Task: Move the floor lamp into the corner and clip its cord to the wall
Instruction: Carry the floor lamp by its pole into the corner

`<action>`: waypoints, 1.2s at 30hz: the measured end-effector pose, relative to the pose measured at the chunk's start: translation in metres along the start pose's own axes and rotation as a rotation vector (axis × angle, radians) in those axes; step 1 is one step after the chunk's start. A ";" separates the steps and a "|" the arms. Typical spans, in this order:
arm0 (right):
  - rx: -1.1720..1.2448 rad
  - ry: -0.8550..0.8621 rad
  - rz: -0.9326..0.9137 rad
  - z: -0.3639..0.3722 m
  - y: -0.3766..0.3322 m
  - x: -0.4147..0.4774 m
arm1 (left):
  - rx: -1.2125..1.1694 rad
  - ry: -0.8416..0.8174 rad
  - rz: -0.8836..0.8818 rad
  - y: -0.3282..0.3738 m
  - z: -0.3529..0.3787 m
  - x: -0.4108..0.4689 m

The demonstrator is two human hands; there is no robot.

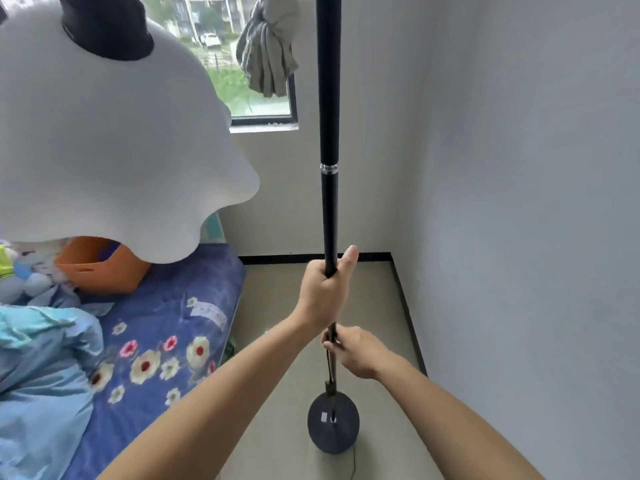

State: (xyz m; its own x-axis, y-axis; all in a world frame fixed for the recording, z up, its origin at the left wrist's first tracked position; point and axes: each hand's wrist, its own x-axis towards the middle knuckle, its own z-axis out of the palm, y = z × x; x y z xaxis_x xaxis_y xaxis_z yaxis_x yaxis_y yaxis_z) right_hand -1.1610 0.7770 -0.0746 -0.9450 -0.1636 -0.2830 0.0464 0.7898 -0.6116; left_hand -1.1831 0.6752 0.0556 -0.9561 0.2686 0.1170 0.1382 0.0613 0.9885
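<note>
While the black pole [329,209] of the floor lamp stands upright before the person, both hands have hold of it: the left hand [323,292] is wrapped tight around the pole with the thumb pointing up along it, and the right hand [356,351] is closed round the thinner lower stretch just beneath. The round dark base [333,422] sits on the pale tiled floor [287,393] below the hands — near the corner where the two grey walls [519,202] meet, though not yet in it. A thin cord [352,467] trails from the base toward the bottom edge of the view (where it ends I cannot tell). The wavy white shade [104,150] hangs large at the left, over a bed [166,341] with a blue flowered sheet and an orange basket [100,268]. Behind it is a window [256,98] with a knotted grey curtain [266,50] — just left of the pole.
</note>
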 end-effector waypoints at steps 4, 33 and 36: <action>0.024 0.015 0.013 -0.037 0.029 0.081 | 0.069 -0.032 -0.016 -0.022 0.010 0.097; 0.127 0.211 0.376 -0.299 0.120 0.635 | 0.096 -0.390 -0.093 -0.136 -0.014 0.734; 0.171 0.298 0.453 -0.316 0.121 0.673 | 0.097 -0.466 -0.103 -0.146 -0.012 0.784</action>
State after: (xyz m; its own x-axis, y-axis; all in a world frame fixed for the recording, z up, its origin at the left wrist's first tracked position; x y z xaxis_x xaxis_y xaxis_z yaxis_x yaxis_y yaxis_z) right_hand -1.8938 0.9497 -0.1058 -0.8679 0.3625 -0.3397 0.4968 0.6313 -0.5956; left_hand -1.9559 0.8653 0.0047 -0.7519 0.6567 -0.0582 0.0933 0.1933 0.9767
